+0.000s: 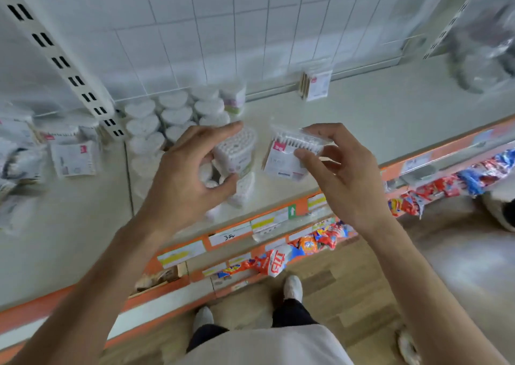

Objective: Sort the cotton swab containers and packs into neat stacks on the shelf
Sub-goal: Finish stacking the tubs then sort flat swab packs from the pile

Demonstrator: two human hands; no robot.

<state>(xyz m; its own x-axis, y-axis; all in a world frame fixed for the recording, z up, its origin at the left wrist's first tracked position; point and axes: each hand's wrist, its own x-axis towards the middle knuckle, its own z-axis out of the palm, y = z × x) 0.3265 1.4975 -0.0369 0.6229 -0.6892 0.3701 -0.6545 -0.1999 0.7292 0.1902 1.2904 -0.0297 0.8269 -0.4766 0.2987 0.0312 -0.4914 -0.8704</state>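
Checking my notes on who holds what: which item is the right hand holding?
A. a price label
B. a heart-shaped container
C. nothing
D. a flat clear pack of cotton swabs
D: the right hand pinches the flat clear pack of cotton swabs above the shelf.

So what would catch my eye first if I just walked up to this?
Two bare hands in the middle: the left hand curls round a heart-shaped clear tub of white cotton swabs, the right hand pinches a flat clear pack of swabs with a pink label. Behind, rows of heart-lidded white tubs stand on the pale shelf.
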